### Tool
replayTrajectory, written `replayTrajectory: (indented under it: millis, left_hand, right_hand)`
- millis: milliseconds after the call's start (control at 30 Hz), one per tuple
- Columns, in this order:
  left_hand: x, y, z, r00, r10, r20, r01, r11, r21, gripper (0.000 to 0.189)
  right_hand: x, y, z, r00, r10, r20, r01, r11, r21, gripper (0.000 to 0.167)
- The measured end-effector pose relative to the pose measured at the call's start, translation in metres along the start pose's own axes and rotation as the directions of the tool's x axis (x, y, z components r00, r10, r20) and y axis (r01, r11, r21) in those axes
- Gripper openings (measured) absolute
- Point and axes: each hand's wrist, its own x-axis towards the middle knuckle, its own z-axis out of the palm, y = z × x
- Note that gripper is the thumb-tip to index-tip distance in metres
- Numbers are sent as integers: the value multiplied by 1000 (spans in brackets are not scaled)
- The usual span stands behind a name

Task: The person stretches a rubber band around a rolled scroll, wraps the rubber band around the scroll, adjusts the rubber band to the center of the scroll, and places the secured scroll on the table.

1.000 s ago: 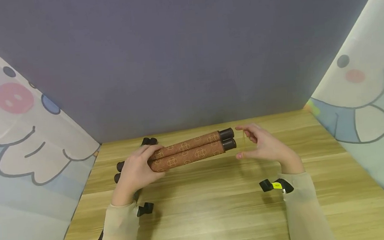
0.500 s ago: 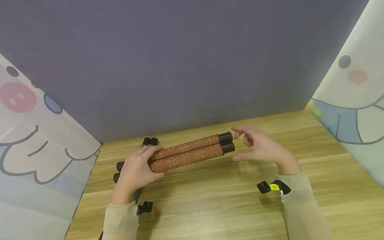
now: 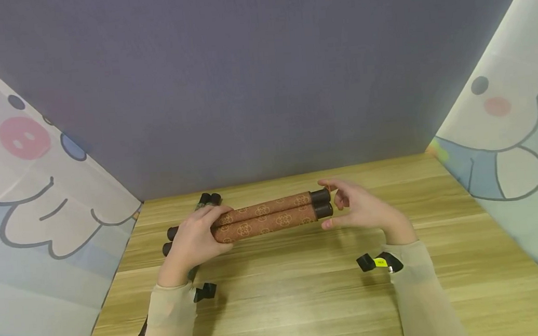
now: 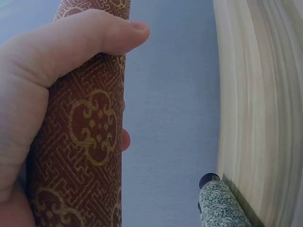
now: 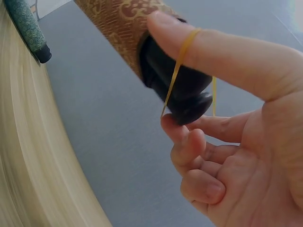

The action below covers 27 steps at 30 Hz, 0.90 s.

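Note:
Two red-brown scrolls [image 3: 263, 218] with gold flower patterns and black end knobs lie side by side, raised over the table. My left hand [image 3: 197, 235] grips them near their left end; in the left wrist view its thumb [image 4: 109, 33] lies across the patterned cloth. At the other end is my right hand [image 3: 363, 208], with a thin yellow rubber band [image 5: 177, 71] stretched between thumb and index finger. In the right wrist view the band passes around the black knobs [image 5: 175, 80], and the remaining fingers are curled.
Green patterned scrolls [image 4: 220, 203] with black knobs lie on the wooden table [image 3: 287, 297] at the left, partly hidden by the left hand and arm. A grey wall [image 3: 263, 85] stands behind, with cartoon-printed panels [image 3: 509, 115] on both sides.
My right hand has moved left to the scroll ends, bringing the stretched rubber band over the black knobs. The left hand keeps its grip, nearly still.

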Motion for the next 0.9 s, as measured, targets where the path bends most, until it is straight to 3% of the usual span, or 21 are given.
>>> replayTrajectory:
  millis: [367, 667, 900]
  left_hand:
    - [4, 8, 4, 998, 67, 1, -67, 996, 59, 83]
    - [4, 11, 4, 998, 62, 19, -63, 997, 53, 83]
    - [5, 12, 4, 998, 51, 34, -53, 996, 73, 83]
  right_hand:
    - [3, -1, 4, 1000, -21, 9, 21, 999, -28, 105]
    - [5, -1, 7, 998, -40, 40, 40, 999, -13, 101]
    - [4, -5, 6, 1000, -6, 7, 7, 993, -115, 89]
